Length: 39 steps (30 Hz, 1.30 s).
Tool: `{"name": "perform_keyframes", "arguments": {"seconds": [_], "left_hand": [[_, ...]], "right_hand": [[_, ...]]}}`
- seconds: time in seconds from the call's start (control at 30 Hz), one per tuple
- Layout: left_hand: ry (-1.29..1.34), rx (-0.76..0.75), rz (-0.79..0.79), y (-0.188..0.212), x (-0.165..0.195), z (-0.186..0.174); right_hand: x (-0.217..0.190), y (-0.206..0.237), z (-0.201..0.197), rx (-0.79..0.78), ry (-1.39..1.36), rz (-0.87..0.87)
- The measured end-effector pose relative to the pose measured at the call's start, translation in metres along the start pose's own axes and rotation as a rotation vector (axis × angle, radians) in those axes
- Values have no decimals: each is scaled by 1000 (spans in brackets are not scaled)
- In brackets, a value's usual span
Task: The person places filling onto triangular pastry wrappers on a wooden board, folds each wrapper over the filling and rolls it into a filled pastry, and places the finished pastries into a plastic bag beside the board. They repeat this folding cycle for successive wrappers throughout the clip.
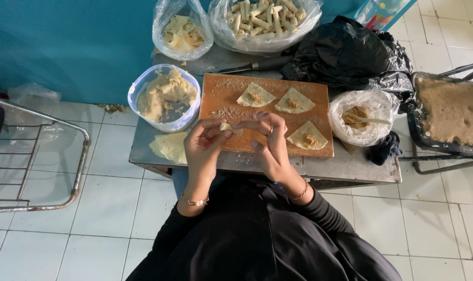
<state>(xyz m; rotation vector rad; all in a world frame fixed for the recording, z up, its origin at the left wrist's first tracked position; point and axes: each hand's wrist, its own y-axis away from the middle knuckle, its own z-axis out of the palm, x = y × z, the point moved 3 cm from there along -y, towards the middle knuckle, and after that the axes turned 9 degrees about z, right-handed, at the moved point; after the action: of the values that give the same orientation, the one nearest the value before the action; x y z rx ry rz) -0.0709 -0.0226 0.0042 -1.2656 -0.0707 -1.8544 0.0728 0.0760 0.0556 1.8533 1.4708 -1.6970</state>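
Observation:
Both of my hands pinch one small pale dough roll [230, 127] above the near edge of a wooden cutting board [223, 93]. My left hand [206, 148] grips its left end, my right hand [270, 143] its right end. Three triangular dough sheets with brown filling lie on the board: one at the back centre [255, 96], one beside it [295, 101], one at the front right [308, 137]. The board rests on a low metal table [351, 166].
A clear tub of dough scraps [165, 96] stands left of the board, folded wrappers [170, 147] in front of it. Bags of finished rolls [262, 18] and wrappers [182, 31] sit behind, with a knife [252, 66]. Right: bag of filling [362, 118], black bag [351, 54], tray [450, 112]. Wire rack [33, 156] left.

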Motion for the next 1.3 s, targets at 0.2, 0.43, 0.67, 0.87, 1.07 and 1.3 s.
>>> {"name": "perform_keyframes", "arguments": {"seconds": [0.2, 0.43, 0.67, 0.87, 1.07, 1.3], "left_hand": [[1, 45, -9, 1, -5, -2], [-44, -9, -18, -1, 7, 4], [-32, 5, -25, 0, 4, 3], [-52, 51, -20, 3, -6, -2], [-22, 58, -31, 3, -6, -4], [-72, 0, -4, 1, 2, 3]], "right_hand": [[6, 7, 4, 32, -22, -61], [10, 7, -4, 33, -177, -7], [6, 4, 2, 39, -92, -38], [4, 11, 7, 54, -22, -82], [7, 17, 7, 63, 57, -73], [12, 8, -1, 64, -53, -60]]}}
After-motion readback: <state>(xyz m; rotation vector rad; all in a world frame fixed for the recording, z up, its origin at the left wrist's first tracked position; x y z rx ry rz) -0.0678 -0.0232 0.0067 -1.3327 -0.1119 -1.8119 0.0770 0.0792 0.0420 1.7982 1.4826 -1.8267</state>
